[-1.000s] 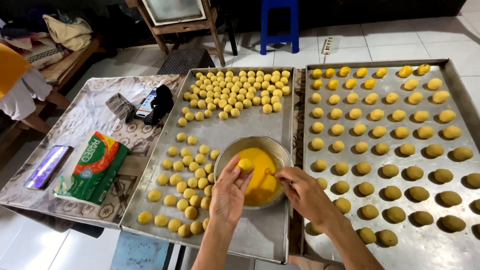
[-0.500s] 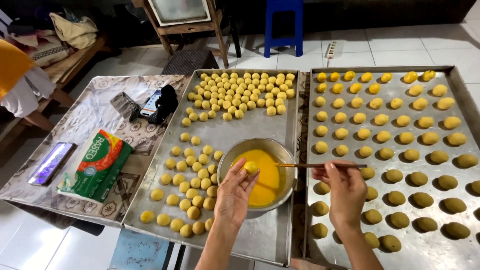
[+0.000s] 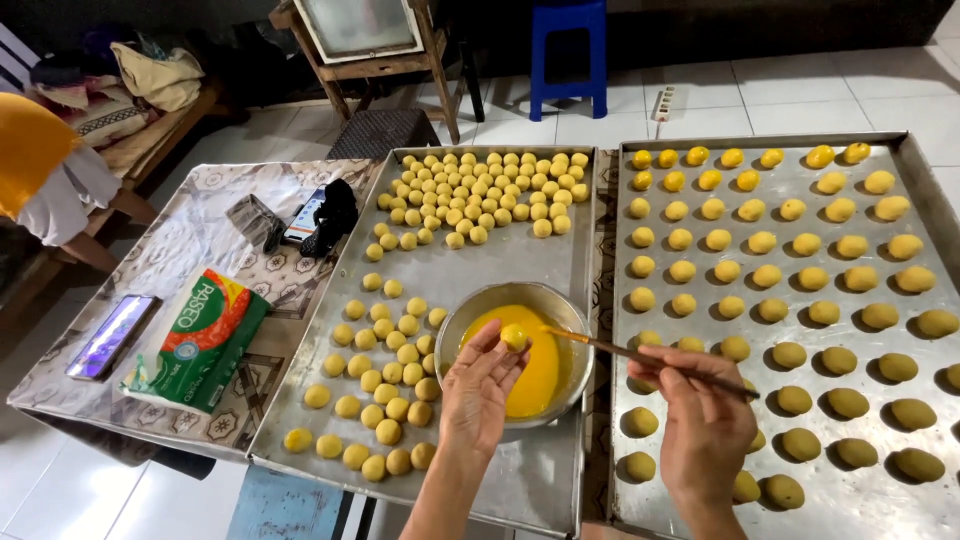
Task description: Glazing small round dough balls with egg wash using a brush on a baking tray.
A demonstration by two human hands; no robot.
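My left hand (image 3: pixel 480 388) holds a small yellow dough ball (image 3: pixel 514 337) at its fingertips over a metal bowl (image 3: pixel 470 320) of yellow egg wash (image 3: pixel 540 380). My right hand (image 3: pixel 702 425) grips a thin brush (image 3: pixel 640 355) whose tip reaches the ball. The bowl stands on the left metal tray (image 3: pixel 500 270), which carries several pale, unglazed balls (image 3: pixel 480 195). The right metal tray (image 3: pixel 900 500) holds rows of glossy glazed balls (image 3: pixel 760 243).
A patterned cloth (image 3: pixel 200 240) on the left carries a green tissue pack (image 3: pixel 200 335), a phone (image 3: pixel 110 335), and another phone on a black stand (image 3: pixel 318 215). A blue stool (image 3: pixel 567 50) and wooden frame (image 3: pixel 370 40) stand on the tiled floor beyond.
My right hand has drawn out of the bowl to the right, over the right tray, with the brush. The left hand keeps the ball over the bowl.
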